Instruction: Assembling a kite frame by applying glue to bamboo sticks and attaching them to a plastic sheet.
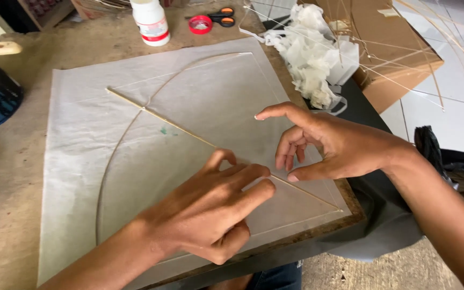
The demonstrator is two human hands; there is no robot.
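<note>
A thin straight stick (189,134) is pressed onto translucent white paper (81,161) on the desk (6,177) by the left hand (216,209), fingers together on it. The right hand (328,145) is held spread just above the stick, grasping nothing.

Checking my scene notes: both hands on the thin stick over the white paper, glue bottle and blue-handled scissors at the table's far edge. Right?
One thing is off: the scissors have orange handles, not blue, as the head view shows. The rest holds: left hand and right hand are at the thin stick on the white paper, and the glue bottle stands at the far edge.
</note>
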